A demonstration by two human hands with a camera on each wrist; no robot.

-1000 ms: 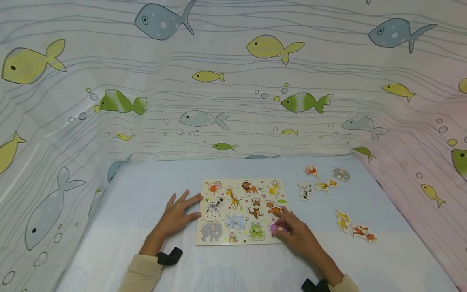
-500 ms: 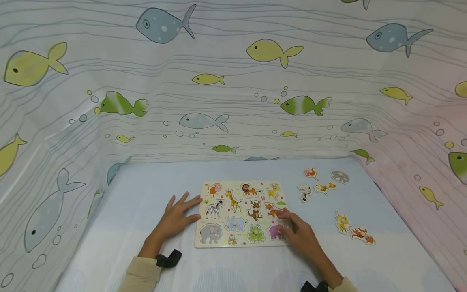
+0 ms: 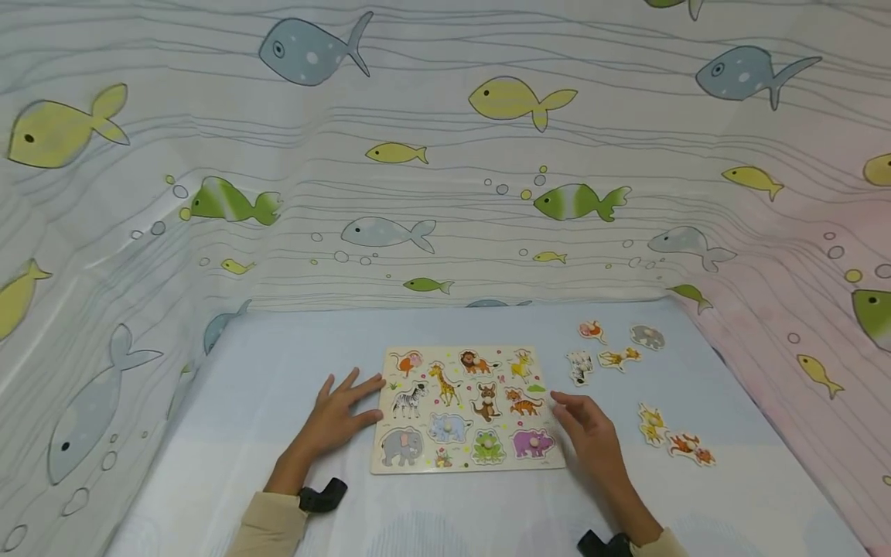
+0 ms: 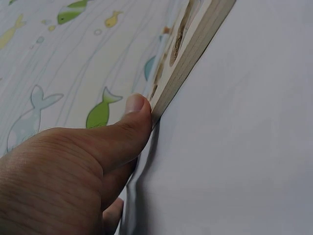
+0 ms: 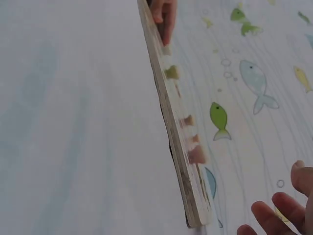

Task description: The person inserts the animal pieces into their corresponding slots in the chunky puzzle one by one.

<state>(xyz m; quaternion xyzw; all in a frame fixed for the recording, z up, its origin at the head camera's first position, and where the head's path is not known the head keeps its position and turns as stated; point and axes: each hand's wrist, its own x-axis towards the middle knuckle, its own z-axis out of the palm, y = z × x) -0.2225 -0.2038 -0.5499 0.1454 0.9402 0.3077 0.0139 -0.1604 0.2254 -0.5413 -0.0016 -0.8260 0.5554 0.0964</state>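
A wooden animal puzzle board (image 3: 504,467) lies flat on the table. My left hand (image 3: 337,418) rests at its left edge, fingers spread; in the left wrist view the thumb (image 4: 137,105) meets the board's edge (image 4: 188,66). Just off the right edge is my right hand (image 3: 592,437), holding nothing, its fingers loosely bent. In the right wrist view, these fingers (image 5: 288,205) stand apart from the board. A purple hippo piece (image 3: 533,443) with a knob sits in the lower right. Knobs also show on the frog (image 3: 488,447) and the blue rhino (image 3: 448,427).
Loose animal pieces lie right of the board: a monkey (image 3: 591,330), grey elephant (image 3: 647,336), zebra (image 3: 580,367) and giraffe (image 3: 619,358) farther back, a yellow animal (image 3: 652,424) and an orange one (image 3: 691,449) nearer. A fish-print sheet (image 3: 459,186) hangs behind.
My right hand has let go of the hippo piece and drawn back to the right, off the board. The hippo and tiger are now fully visible. The left hand keeps its place.
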